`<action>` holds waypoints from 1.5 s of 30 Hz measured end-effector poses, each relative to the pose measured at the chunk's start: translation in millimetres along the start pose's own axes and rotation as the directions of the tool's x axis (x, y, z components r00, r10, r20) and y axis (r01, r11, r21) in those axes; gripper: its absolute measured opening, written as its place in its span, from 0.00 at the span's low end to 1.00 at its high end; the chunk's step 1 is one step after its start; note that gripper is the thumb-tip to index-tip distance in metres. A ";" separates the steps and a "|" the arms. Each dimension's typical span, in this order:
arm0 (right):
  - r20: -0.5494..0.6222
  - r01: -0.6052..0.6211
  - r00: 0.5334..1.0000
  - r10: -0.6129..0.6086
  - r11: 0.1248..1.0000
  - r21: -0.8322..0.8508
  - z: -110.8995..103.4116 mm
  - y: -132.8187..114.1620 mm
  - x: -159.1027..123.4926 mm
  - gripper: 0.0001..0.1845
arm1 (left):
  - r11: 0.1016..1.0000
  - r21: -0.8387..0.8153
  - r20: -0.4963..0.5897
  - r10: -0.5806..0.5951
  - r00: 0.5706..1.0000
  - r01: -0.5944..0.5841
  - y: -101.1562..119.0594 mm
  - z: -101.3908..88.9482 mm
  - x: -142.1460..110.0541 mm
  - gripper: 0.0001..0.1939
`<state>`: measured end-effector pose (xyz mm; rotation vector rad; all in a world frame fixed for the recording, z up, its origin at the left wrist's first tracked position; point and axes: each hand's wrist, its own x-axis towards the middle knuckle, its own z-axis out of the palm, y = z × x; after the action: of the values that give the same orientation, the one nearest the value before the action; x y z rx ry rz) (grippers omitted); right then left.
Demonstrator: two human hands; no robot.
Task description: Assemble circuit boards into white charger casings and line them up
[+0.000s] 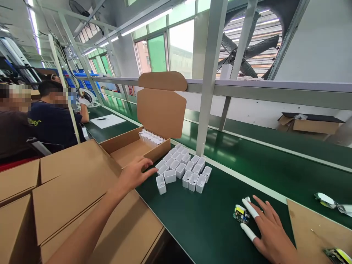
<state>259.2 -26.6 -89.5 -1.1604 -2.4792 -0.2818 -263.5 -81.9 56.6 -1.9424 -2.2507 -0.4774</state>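
My left hand (137,172) reaches toward the left edge of a cluster of white plastic cases (180,170). Its thumb and fingers are apart, with nothing between them. Most cases stand open side up in tight rows; one white case (161,184) is at the near left corner. Over the green work surface, my right hand (265,227) has white finger covers on thumb and index finger. Those two fingertips sit at opposite edges of a small circuit board (241,214) with a yellow part, gripping it. The other fingers stretch out.
An open cardboard box (129,146) holding white pieces (151,137) stands behind the cases. Closed cartons (74,176) fill the left. A metal post (207,91) rises beyond. Another circuit board (337,255) lies by a brown board (316,227). Co-workers (53,113) sit at left.
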 end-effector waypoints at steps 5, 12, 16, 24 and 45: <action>0.031 0.061 0.997 -0.068 0.981 0.184 -26.8 -10.9 19.6 0.30 | 0.964 -0.066 0.180 0.266 0.947 -0.258 28.7 18.8 -25.0 0.23; 0.080 -0.125 0.991 0.108 0.964 0.234 -42.5 -17.8 23.2 0.32 | 0.756 -0.291 -0.023 0.607 0.794 -0.586 94.7 8.9 -17.4 0.15; 0.178 -0.173 0.976 0.122 0.935 0.308 -56.1 -14.2 18.8 0.31 | 0.615 -0.473 0.050 0.733 0.678 -0.631 179.4 39.4 -2.7 0.11; 0.105 -0.195 0.981 0.165 0.841 0.504 -43.7 -1.9 6.4 0.36 | 0.489 -0.701 0.166 0.819 0.549 -0.519 263.4 116.9 42.1 0.04; -0.288 -0.168 0.897 0.336 0.860 0.481 -63.9 -27.7 24.2 0.36 | 0.376 -0.834 -0.015 0.715 0.699 -0.403 252.1 159.2 29.1 0.51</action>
<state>240.3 -49.1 -21.8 -1.1021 -1.8981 0.1386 -4.0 26.9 -46.2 -3.3087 -1.2851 -1.2627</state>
